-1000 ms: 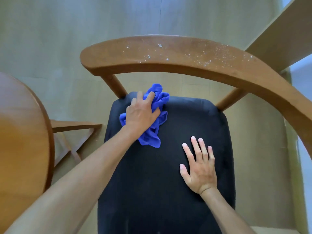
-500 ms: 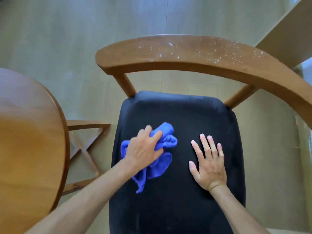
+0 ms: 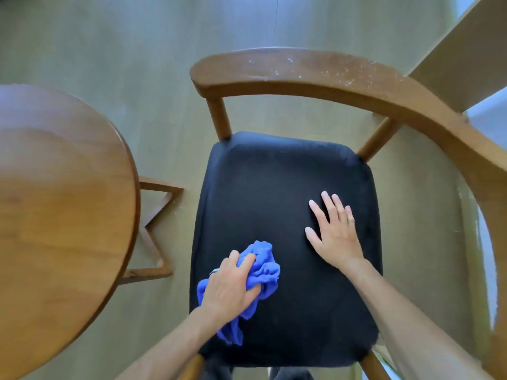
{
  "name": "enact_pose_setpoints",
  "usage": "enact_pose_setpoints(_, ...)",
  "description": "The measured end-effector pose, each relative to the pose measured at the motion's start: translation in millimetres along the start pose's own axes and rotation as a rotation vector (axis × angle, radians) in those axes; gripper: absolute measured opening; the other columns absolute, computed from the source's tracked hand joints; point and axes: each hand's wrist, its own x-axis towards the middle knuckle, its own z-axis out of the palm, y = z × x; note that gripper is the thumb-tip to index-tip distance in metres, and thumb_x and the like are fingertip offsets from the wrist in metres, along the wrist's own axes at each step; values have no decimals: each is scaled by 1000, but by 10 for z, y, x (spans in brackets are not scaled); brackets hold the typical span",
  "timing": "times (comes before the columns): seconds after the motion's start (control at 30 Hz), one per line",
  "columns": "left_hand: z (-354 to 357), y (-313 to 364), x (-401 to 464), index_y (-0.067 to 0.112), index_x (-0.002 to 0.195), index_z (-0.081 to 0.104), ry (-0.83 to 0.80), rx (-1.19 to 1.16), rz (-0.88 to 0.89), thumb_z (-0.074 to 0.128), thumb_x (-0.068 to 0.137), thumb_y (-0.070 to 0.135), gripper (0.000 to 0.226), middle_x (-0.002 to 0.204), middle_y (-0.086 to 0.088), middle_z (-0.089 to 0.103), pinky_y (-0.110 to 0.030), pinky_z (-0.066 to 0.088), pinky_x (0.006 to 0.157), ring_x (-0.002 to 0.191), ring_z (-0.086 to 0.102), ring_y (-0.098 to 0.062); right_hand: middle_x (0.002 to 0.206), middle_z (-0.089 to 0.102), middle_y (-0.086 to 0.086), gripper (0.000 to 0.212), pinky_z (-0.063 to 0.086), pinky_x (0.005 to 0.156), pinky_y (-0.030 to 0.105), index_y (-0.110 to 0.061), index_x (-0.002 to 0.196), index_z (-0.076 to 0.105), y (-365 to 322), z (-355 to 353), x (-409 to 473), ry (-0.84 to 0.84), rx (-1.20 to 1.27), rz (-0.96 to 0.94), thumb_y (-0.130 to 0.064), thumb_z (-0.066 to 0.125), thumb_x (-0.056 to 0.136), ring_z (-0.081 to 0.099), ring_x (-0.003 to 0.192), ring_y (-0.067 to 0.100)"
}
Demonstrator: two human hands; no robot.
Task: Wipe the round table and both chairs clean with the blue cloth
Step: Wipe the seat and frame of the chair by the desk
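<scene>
On the chair seat: two hands and a cloth
Left hand (image 3: 230,287): fingers curl around the bunched blue cloth (image 3: 262,272) and press it onto the seat
Blue cloth: near the front left part of the seat, with a tail hanging out behind the wrist
Right hand (image 3: 334,233): lies flat on the seat, fingers straight and a bit spread, holding nothing
Chair (image 3: 285,204): black soft seat, brown wood legs
Chair back (image 3: 315,75): a curved wood rail with little white specks on top
Round table (image 3: 57,204): brown wood, to the left of the chair, not touching it
Floor (image 3: 109,45): pale wood under it all
</scene>
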Motion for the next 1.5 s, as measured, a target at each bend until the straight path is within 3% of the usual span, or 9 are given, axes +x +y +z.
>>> enact_pose_setpoints(0.1,-261,164,14,25,102,45,97,-197,-122,53,85,42,26,90,5,37,-29,40,58,71,45,-15,151,35,6,45,23,115,39,-20,139,47,-223,-391,-98,-147,78,15,-35,45,96,26,141,26)
enact_pose_setpoints(0.27,-790,605,-114,26,113,44,261,-414,-30,56,72,55,52,97,7,39,-29,44,64,82,48,-14,83,69,3,58,51,60,29,-20,96,65,-777,-1280,-484,-466,915,452,-68,32,88,65,69,17)
enact_pose_setpoints(0.5,-1861,1031,-480,38,112,41,138,-762,207,44,76,59,42,112,10,48,-33,43,90,104,51,-12,100,72,8,32,60,71,41,-18,104,69,-843,-2485,-868,-389,1365,279,-43,54,93,70,91,28)
enact_pose_setpoints(0.77,-3276,1412,-681,31,95,54,68,-562,246,55,81,14,22,91,10,60,-21,40,70,87,56,-9,114,64,-5,34,52,86,32,-18,91,70,-733,-3691,-1120,-132,996,77,8,49,81,59,109,15)
enact_pose_setpoints(0.93,-4071,1754,-923,28,87,58,88,-431,359,52,72,26,16,77,12,58,-22,39,67,75,52,-7,101,61,-24,35,44,78,20,-23,90,67,-782,-4347,-1290,73,945,-29,4,45,84,57,100,9)
enact_pose_setpoints(1.1,-4649,2035,-1248,14,87,53,48,-633,439,51,71,20,17,78,1,51,-26,38,68,72,48,-13,110,67,-13,40,54,82,27,-29,121,55,-777,-4853,-1473,-88,1010,-217,-25,70,84,64,99,5)
enact_pose_setpoints(1.23,-4925,2039,-1411,1,101,52,10,-626,469,51,72,14,32,88,-7,51,-31,39,75,81,49,-15,87,67,1,13,53,78,41,-19,91,67,-785,-5195,-1554,36,981,-223,-9,69,83,65,85,24)
enact_pose_setpoints(1.37,-5063,1998,-1443,13,115,55,31,-577,434,52,82,-1,36,109,-11,60,-39,46,90,100,57,-26,85,62,-1,9,47,71,25,-17,91,61,-809,-5529,-1552,57,822,-257,-11,67,87,60,85,20)
enact_pose_setpoints(1.5,-5144,2056,-1462,24,110,54,38,-549,423,66,73,12,41,105,-5,62,-35,52,78,91,58,-18,96,66,4,17,50,80,33,-14,100,61,-910,-5756,-1510,87,746,-269,-10,68,85,62,92,24)
